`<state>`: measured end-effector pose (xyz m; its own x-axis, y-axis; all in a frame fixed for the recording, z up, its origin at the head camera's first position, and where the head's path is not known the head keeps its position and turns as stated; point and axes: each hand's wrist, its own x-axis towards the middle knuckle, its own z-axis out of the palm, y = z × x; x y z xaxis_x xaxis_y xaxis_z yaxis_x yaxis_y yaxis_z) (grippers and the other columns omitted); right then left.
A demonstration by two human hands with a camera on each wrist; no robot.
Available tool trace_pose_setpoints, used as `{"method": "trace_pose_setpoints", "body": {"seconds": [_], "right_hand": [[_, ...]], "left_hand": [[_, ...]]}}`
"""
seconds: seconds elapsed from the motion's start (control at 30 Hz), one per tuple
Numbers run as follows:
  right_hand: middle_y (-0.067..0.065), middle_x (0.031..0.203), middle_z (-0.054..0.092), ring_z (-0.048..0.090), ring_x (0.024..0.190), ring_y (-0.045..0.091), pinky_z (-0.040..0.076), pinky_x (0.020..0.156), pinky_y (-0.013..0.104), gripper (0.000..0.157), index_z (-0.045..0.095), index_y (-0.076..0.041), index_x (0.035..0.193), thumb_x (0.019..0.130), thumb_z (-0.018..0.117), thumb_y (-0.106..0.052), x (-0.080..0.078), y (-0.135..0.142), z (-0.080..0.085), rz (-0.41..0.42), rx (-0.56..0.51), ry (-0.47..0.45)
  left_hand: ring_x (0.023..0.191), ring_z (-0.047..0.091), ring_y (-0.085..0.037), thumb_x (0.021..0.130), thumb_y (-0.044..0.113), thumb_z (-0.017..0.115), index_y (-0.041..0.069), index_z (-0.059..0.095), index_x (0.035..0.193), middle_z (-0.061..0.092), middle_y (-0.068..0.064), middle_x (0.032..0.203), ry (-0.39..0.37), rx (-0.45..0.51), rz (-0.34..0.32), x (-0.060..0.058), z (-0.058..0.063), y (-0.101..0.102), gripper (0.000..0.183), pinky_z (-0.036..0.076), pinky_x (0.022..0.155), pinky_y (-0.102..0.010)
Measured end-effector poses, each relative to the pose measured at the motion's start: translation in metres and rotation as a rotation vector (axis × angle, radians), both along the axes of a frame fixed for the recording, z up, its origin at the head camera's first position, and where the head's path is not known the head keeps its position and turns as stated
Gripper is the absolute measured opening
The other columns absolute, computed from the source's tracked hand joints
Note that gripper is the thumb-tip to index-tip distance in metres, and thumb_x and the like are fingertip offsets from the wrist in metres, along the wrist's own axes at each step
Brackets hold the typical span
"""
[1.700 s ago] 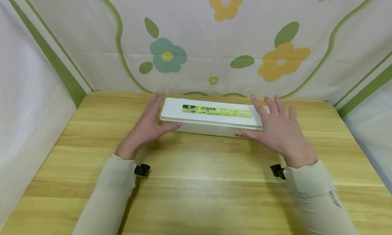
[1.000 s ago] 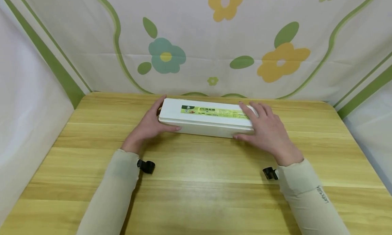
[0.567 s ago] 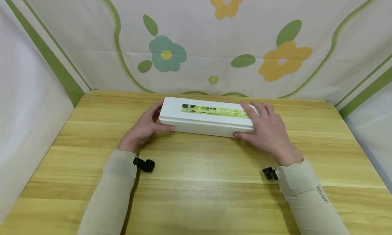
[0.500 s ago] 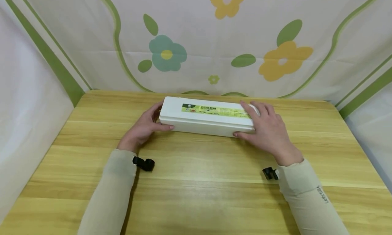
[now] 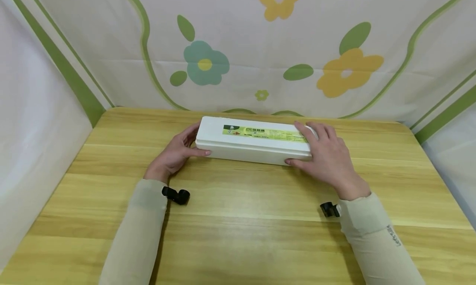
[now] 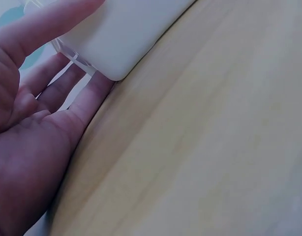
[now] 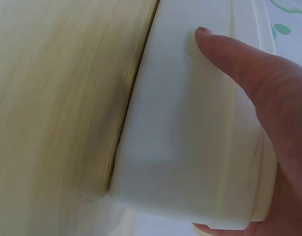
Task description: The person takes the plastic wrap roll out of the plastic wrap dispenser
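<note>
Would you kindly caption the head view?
Left hand and right hand hold a long white rectangular box at opposite ends.

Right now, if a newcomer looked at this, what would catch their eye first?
Probably the long white box with its yellow-green label, near the wooden table's far edge, held at its ends by the left hand and right hand. Next, perhaps the teal flower and large orange flowers on the pale cloth behind.

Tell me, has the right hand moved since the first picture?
Yes. In the head view, the right hand has shifted left relative to the lower orange flower on the cloth, and now grips the right end of the cling film box.
</note>
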<state>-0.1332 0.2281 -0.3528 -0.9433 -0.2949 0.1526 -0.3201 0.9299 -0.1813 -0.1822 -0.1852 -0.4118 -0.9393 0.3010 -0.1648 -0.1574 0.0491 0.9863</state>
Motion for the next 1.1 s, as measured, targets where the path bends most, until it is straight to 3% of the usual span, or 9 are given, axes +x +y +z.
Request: {"method": "trace_pose_setpoints", "body": {"seconds": [0.23,0.37,0.5,0.63,0.77,1.1], "right_hand": [[0.019,0.163,0.044,0.04,0.147,0.045,0.038,0.112,0.074,0.106,0.035,-0.026,0.168,0.083,0.089,-0.055,-0.001,0.001,-0.001,-0.006,0.0,0.004],[0.021,0.161,0.046,0.04,0.147,0.048,0.026,0.114,0.083,0.104,0.038,-0.022,0.167,0.08,0.09,-0.05,-0.002,-0.002,0.002,-0.016,0.005,-0.001],[0.023,0.158,0.05,0.038,0.15,0.05,0.015,0.119,0.086,0.103,0.045,-0.01,0.16,0.078,0.09,-0.054,-0.007,-0.013,0.007,-0.013,0.006,0.008],[0.02,0.154,0.054,0.042,0.148,0.046,0.02,0.123,0.077,0.099,0.051,-0.007,0.155,0.075,0.091,-0.049,-0.015,-0.028,0.008,0.046,-0.032,0.002],[0.016,0.153,0.056,0.047,0.144,0.042,0.032,0.116,0.067,0.095,0.052,-0.018,0.157,0.074,0.091,-0.043,-0.021,-0.044,0.007,0.125,-0.044,-0.002],[0.011,0.151,0.059,0.051,0.142,0.039,0.036,0.116,0.061,0.09,0.052,-0.025,0.157,0.079,0.086,-0.056,-0.033,-0.081,0.008,0.167,0.003,-0.009]], "left_hand": [[0.16,0.033,-0.022,0.084,-0.009,0.084,0.022,0.036,0.169,0.041,-0.005,0.172,0.009,0.007,0.013,0.001,-0.002,0.001,0.102,0.024,0.134,-0.047],[0.161,0.032,-0.022,0.084,-0.008,0.085,0.021,0.036,0.169,0.042,-0.005,0.171,0.012,-0.003,0.018,0.001,-0.002,0.003,0.103,0.023,0.135,-0.046],[0.162,0.031,-0.022,0.084,-0.006,0.087,0.021,0.037,0.169,0.041,-0.005,0.172,0.021,-0.01,0.026,-0.001,-0.001,0.004,0.103,0.022,0.135,-0.046],[0.162,0.032,-0.023,0.084,-0.006,0.086,0.021,0.037,0.169,0.043,-0.006,0.171,0.015,-0.007,0.026,-0.001,0.0,0.007,0.102,0.022,0.135,-0.046],[0.162,0.032,-0.024,0.084,-0.006,0.086,0.022,0.037,0.169,0.042,-0.005,0.171,0.007,-0.01,0.021,-0.001,0.001,0.009,0.102,0.022,0.135,-0.046],[0.164,0.029,-0.022,0.083,-0.005,0.088,0.024,0.038,0.169,0.041,-0.002,0.173,0.015,-0.005,0.018,-0.002,-0.002,0.012,0.103,0.019,0.136,-0.046]]}}
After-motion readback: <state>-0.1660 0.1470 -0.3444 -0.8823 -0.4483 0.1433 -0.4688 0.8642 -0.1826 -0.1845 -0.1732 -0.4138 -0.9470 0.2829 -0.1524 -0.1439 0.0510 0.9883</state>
